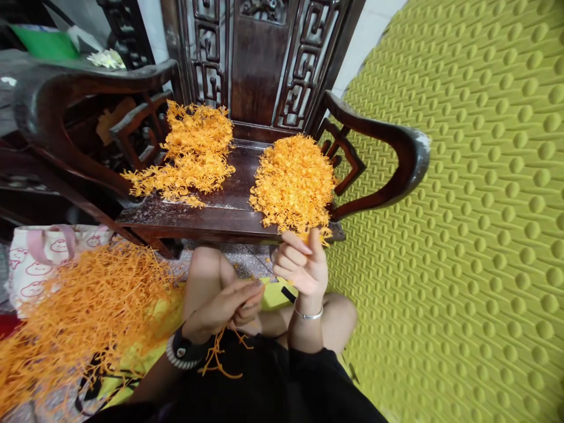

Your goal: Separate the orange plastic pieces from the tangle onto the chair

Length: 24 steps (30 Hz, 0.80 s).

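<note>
My left hand (227,308) is closed over my lap, pinching an orange plastic sprig (218,352) whose thin stems hang down below my wrist. My right hand (299,264) is raised at the front edge of the dark wooden chair seat (229,217), its fingers pinched on a small orange piece (308,236) right at the near edge of a dense orange pile (294,182) on the seat's right side. A looser pile of orange sprigs (191,155) lies on the seat's left side.
A large heap of stripped orange stems (83,311) lies at my left over a white and pink bag (42,252). A yellow-green bumpy mat (467,223) covers the right. The chair's carved back (259,59) and armrests (392,141) stand ahead.
</note>
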Each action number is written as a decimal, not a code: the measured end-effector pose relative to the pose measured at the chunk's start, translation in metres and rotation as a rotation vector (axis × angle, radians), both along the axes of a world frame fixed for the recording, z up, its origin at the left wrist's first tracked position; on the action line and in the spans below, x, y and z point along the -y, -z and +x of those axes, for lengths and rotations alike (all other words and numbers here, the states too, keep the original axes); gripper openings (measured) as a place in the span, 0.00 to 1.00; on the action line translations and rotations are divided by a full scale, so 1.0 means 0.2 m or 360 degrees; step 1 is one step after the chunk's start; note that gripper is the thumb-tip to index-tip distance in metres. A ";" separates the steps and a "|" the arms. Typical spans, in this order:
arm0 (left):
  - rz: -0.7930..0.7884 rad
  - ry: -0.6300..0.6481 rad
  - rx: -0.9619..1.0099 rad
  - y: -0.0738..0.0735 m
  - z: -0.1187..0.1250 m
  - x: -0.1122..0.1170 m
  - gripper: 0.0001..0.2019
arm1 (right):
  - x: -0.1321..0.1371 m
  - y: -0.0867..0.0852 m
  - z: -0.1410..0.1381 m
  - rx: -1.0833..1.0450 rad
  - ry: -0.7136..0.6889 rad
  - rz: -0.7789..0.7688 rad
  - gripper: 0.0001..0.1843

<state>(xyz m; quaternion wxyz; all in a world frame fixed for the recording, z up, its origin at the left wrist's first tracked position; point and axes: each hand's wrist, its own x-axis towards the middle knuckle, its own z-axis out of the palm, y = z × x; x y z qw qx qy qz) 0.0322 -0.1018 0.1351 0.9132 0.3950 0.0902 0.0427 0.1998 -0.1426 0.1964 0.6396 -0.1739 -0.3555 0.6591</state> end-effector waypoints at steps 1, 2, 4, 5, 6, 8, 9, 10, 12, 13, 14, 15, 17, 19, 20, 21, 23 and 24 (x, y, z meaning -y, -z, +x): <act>0.0016 0.0029 0.0009 -0.02 0.00 0.02 0.24 | 0.04 -0.02 0.01 -0.0089 -0.0005 0.0069 0.31; 0.0033 0.0055 0.0016 -0.04 -0.01 0.04 0.24 | 0.07 -0.04 0.01 -0.0182 -0.0021 0.0152 0.32; 0.0064 0.0090 0.0022 -0.07 -0.02 0.08 0.24 | 0.13 -0.08 0.01 -0.0348 -0.0074 0.0328 0.33; 0.0074 0.0110 0.0023 -0.08 -0.03 0.09 0.24 | 0.15 -0.10 0.01 -0.0423 -0.0096 0.0406 0.33; 0.0077 0.0129 0.0025 -0.09 -0.04 0.10 0.23 | 0.17 -0.12 0.01 -0.0470 -0.0112 0.0463 0.33; 0.0069 0.0167 0.0028 -0.10 -0.06 0.11 0.23 | 0.19 -0.15 0.01 -0.0477 -0.0138 0.0521 0.34; 0.0063 0.0185 0.0029 -0.10 -0.06 0.12 0.23 | 0.20 -0.17 0.01 -0.0480 -0.0148 0.0545 0.34; 0.0061 0.0201 0.0026 -0.10 -0.07 0.12 0.23 | 0.20 -0.18 0.01 -0.0496 -0.0148 0.0578 0.34; 0.0065 0.0233 0.0016 -0.11 -0.08 0.12 0.23 | 0.22 -0.20 0.01 -0.0509 -0.0148 0.0636 0.34; 0.0067 0.0251 0.0009 -0.12 -0.08 0.13 0.23 | 0.23 -0.20 0.00 -0.0537 -0.0126 0.0647 0.33; 0.0067 0.0271 0.0005 -0.12 -0.08 0.13 0.23 | 0.24 -0.21 0.00 -0.0558 -0.0104 0.0636 0.33; 0.0064 0.0291 0.0002 -0.12 -0.09 0.13 0.23 | 0.25 -0.21 -0.01 -0.0568 -0.0099 0.0619 0.33; 0.0053 0.0324 0.0003 -0.13 -0.10 0.14 0.23 | 0.27 -0.21 -0.01 -0.0610 -0.0109 0.0611 0.32; 0.0036 0.0351 0.0000 -0.13 -0.11 0.14 0.22 | 0.29 -0.19 -0.01 -0.0598 -0.0181 0.0710 0.31; 0.0025 0.0364 -0.0004 -0.12 -0.12 0.14 0.22 | 0.29 -0.19 0.00 -0.0573 -0.0217 0.0773 0.30; 0.0012 0.0373 -0.0012 -0.11 -0.13 0.15 0.21 | 0.29 -0.18 0.01 -0.0544 -0.0248 0.0839 0.29; -0.0019 0.0399 -0.0027 -0.09 -0.15 0.15 0.20 | 0.29 -0.16 0.04 -0.0475 -0.0307 0.0962 0.28; -0.0034 0.0411 -0.0034 -0.08 -0.15 0.15 0.20 | 0.29 -0.16 0.05 -0.0459 -0.0313 0.1003 0.27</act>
